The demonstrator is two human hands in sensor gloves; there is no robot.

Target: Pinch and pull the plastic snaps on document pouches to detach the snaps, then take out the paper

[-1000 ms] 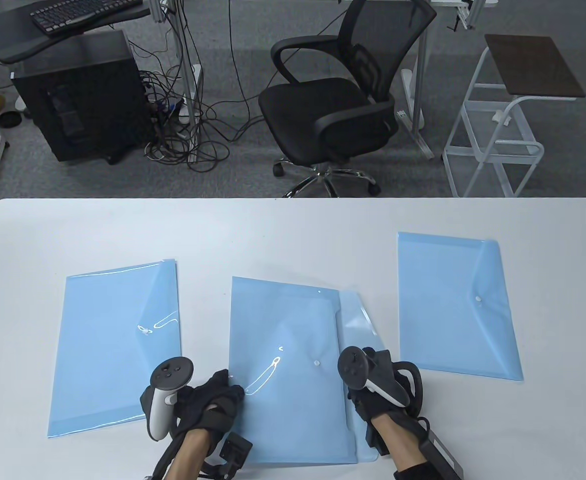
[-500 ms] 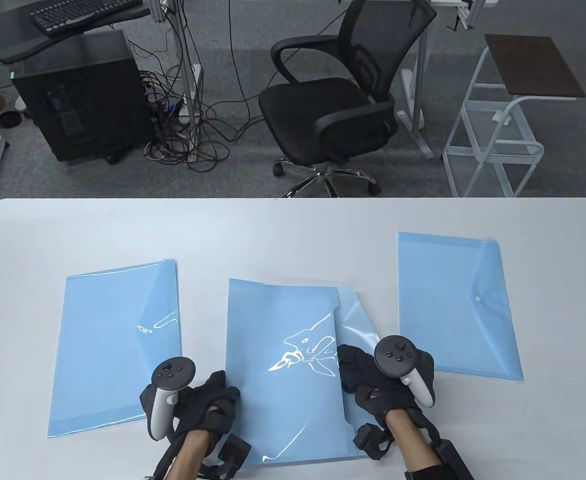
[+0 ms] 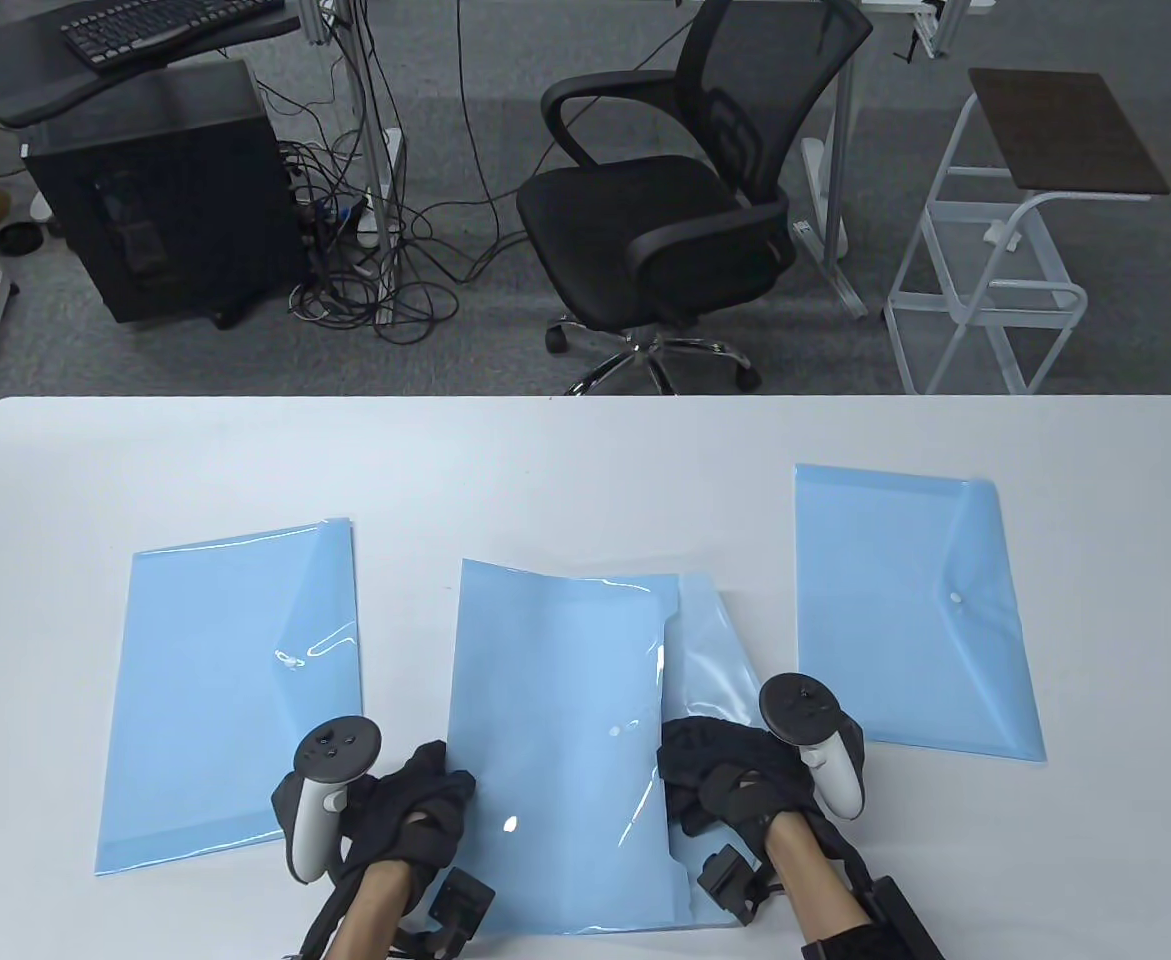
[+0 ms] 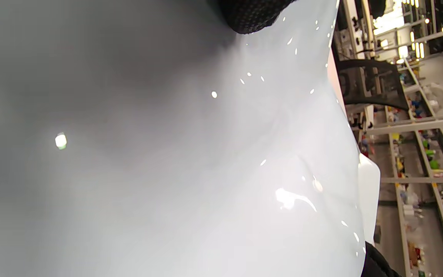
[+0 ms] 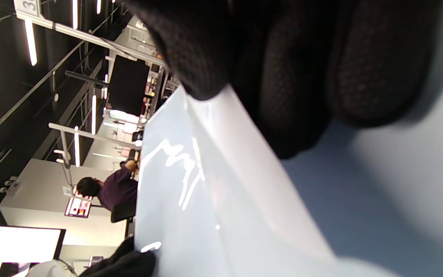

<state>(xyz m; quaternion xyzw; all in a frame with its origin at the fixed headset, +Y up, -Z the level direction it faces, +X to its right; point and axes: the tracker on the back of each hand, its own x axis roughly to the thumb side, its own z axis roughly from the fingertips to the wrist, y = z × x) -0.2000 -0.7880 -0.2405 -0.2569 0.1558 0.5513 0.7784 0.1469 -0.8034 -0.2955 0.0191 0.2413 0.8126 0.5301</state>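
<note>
Three light-blue document pouches lie flat on a white table (image 3: 585, 460). The middle pouch (image 3: 555, 740) sits nearest the person, and its flap (image 3: 710, 650) is folded out to the right, so its snap (image 3: 616, 732) appears to be already detached. The left hand (image 3: 415, 810) rests on that pouch's left edge; whether its fingers curl round the edge cannot be told. The right hand (image 3: 725, 775) pinches the pouch's open right edge, thumb above and fingers beneath (clearest in the right wrist view). No paper is visible outside any pouch. The left pouch (image 3: 230, 690) and the right pouch (image 3: 910, 610) lie well apart from the hands, flaps down, apparently not yet opened, so most of the task probably remains.
</note>
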